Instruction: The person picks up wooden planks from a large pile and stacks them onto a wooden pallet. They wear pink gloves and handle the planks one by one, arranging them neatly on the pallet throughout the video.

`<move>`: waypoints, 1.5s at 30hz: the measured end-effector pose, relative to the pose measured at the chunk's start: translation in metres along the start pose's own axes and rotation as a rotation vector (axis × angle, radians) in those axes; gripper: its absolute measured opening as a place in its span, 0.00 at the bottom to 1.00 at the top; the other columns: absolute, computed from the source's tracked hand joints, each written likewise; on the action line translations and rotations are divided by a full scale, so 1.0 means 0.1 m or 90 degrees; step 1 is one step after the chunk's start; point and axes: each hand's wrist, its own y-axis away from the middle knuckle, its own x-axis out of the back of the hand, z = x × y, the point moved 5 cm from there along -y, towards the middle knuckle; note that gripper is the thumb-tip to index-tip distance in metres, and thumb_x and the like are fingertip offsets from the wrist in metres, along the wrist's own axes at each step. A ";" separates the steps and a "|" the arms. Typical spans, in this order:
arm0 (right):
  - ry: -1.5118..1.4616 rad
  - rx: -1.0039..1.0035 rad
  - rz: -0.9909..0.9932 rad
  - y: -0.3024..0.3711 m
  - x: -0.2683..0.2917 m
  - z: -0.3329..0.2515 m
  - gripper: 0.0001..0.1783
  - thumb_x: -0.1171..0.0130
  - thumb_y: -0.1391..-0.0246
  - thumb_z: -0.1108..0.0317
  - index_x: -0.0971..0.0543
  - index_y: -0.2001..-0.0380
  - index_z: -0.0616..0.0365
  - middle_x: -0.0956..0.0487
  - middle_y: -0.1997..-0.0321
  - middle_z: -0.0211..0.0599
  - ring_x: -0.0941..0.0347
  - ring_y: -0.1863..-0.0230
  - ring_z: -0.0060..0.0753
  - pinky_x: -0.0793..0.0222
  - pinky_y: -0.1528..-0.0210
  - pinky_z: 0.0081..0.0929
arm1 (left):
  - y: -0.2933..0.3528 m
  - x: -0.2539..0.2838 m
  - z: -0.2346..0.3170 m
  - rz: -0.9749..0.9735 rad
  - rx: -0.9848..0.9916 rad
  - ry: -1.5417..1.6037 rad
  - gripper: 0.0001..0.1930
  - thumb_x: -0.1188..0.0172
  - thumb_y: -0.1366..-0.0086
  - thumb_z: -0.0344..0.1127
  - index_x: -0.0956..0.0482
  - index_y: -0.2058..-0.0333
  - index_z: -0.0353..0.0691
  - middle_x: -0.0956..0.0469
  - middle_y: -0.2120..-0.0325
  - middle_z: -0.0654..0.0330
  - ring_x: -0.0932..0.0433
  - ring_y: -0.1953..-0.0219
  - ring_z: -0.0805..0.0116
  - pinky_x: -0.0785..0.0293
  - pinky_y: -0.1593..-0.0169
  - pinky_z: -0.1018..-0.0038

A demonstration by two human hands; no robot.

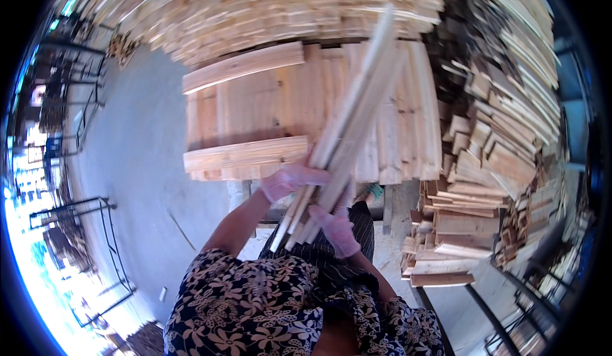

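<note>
Several long, narrow wooden strips [357, 110] are bundled in both my hands, tilted from near my lap up toward the far right. My left hand [294, 179], in a pale pinkish glove, grips the bundle from its left side. Lower down, my right hand [336, 227], gloved alike, is closed round it from the right. Under the bundle's far part is a work table covered with flat boards [255, 104] laid side by side. Two wider planks lie across the boards' left half, a far plank [245, 67] and a near plank [247, 154].
Behind the table rises a long stack of timber [280, 15]. To the right are heaps of short board offcuts [491, 145] and a neater pile of short boards [462, 228]. Dark metal frames [108, 247] stand on the left, beyond the grey floor [137, 145]. Metal bars [491, 318] stretch at lower right.
</note>
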 end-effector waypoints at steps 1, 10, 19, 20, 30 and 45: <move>0.024 0.001 -0.043 -0.12 -0.13 0.20 0.69 0.33 0.48 0.77 0.77 0.24 0.49 0.45 0.25 0.49 0.35 0.32 0.42 0.27 0.37 0.36 | 0.19 0.24 0.01 0.072 -0.027 -0.008 0.50 0.28 0.41 0.30 0.50 0.25 0.43 0.29 0.36 0.54 0.28 0.37 0.64 0.33 0.32 0.66; 0.309 -0.067 -0.133 -0.97 -0.40 0.55 0.58 0.30 0.52 0.64 0.51 0.23 0.60 0.36 0.31 0.55 0.34 0.32 0.48 0.32 0.33 0.35 | 0.98 1.81 0.39 0.672 0.077 -0.388 0.57 0.30 0.43 0.52 0.59 0.23 0.55 0.32 0.40 0.40 0.26 0.41 0.48 0.31 0.35 0.52; 1.009 -0.003 0.197 -0.55 0.77 -0.34 0.60 0.28 0.58 0.56 0.47 0.23 0.44 0.36 0.38 0.59 0.32 0.39 0.65 0.32 0.36 0.50 | 1.21 2.78 0.10 0.780 0.096 -0.447 0.56 0.26 0.47 0.51 0.53 0.24 0.60 0.34 0.37 0.43 0.34 0.34 0.41 0.34 0.33 0.50; 1.024 -0.030 0.242 -0.55 0.96 -0.40 0.60 0.27 0.58 0.55 0.47 0.23 0.43 0.36 0.38 0.59 0.33 0.38 0.66 0.32 0.35 0.50 | 1.23 2.73 0.18 0.780 0.107 -0.459 0.57 0.26 0.48 0.51 0.52 0.24 0.59 0.34 0.38 0.44 0.34 0.34 0.42 0.33 0.34 0.51; 1.195 -0.068 0.318 -1.89 1.11 -0.65 0.51 0.32 0.50 0.41 0.41 0.27 0.43 0.38 0.31 0.57 0.39 0.31 0.64 0.38 0.34 0.60 | 0.69 1.76 0.05 0.728 0.178 -0.480 0.54 0.27 0.46 0.59 0.49 0.25 0.61 0.33 0.41 0.40 0.32 0.36 0.40 0.32 0.36 0.49; 1.471 0.252 -0.238 -2.88 0.44 -1.76 0.47 0.30 0.51 0.62 0.37 0.28 0.24 0.31 0.37 0.47 0.32 0.35 0.54 0.35 0.38 0.53 | -0.56 1.68 0.66 0.868 0.280 -0.779 0.54 0.33 0.43 0.63 0.49 0.27 0.46 0.39 0.35 0.39 0.39 0.34 0.39 0.42 0.36 0.44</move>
